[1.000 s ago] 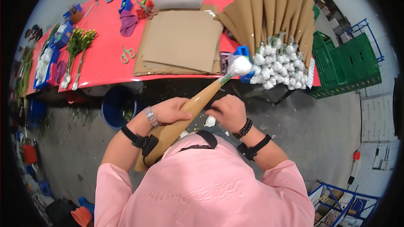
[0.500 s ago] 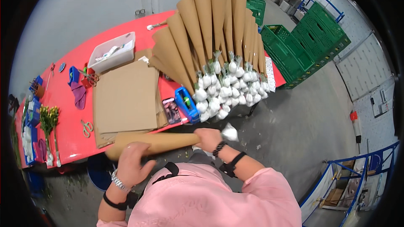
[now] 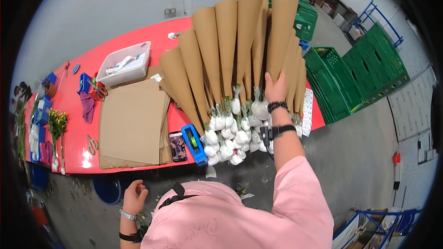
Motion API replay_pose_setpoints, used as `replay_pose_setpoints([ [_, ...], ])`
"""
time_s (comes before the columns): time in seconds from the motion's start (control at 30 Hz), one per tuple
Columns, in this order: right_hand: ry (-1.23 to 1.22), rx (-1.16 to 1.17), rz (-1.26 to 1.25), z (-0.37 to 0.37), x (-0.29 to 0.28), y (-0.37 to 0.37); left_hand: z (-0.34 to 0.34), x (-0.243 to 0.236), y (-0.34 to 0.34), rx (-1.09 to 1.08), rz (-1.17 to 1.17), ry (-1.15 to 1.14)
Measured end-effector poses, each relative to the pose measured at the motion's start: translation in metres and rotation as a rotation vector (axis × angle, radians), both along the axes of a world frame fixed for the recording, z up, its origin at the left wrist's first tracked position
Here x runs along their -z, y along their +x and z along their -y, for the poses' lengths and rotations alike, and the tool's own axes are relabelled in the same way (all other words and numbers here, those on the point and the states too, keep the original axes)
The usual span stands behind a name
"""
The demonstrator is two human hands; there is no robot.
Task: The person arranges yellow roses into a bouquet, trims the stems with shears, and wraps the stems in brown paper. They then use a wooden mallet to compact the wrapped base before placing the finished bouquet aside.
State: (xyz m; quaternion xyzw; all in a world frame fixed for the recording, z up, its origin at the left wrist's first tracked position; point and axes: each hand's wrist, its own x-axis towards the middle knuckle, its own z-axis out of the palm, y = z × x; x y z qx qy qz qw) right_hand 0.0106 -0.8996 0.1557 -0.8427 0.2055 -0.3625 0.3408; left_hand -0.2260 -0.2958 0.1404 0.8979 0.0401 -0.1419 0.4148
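Note:
My right hand [image 3: 276, 87] is closed around the narrow lower end of a brown paper cone wrap [image 3: 282, 23], which stands among other cones on the pile. Stem ends bundled in white, plastic-covered balls [image 3: 229, 144] hang over the table's front edge below the cones, partly hidden by my right forearm. Whatever flowers the cones contain cannot be seen. Low in front of the table, my left hand [image 3: 134, 197] is held beside my body with nothing in it, fingers loosely bent and thumb apart.
On the red table [image 3: 83, 150] lie stacked brown paper sheets [image 3: 131, 122], a blue tape dispenser [image 3: 194, 144], a phone [image 3: 178, 146], scissors [image 3: 92, 144], a white bin [image 3: 121, 71] and yellow flowers [image 3: 57, 122]. Green crates [image 3: 374, 71] stand to the right; a blue bucket [image 3: 107, 188] sits below.
The paper cone that lay across in front of me now stands upright on the pile in my right hand. My left hand has come off it and dropped toward my body.

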Motion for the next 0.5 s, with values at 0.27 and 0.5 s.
replay_pose_setpoints([
  [0.27,-0.092,-0.080,-0.119,0.019,0.042,0.048,-0.046,0.047,-0.079,-0.313,-0.102,0.016],
  [0.5,-0.034,-0.149,-0.067,0.011,0.053,0.033,-0.089,0.103,-0.165,-0.592,-0.295,-0.034],
])
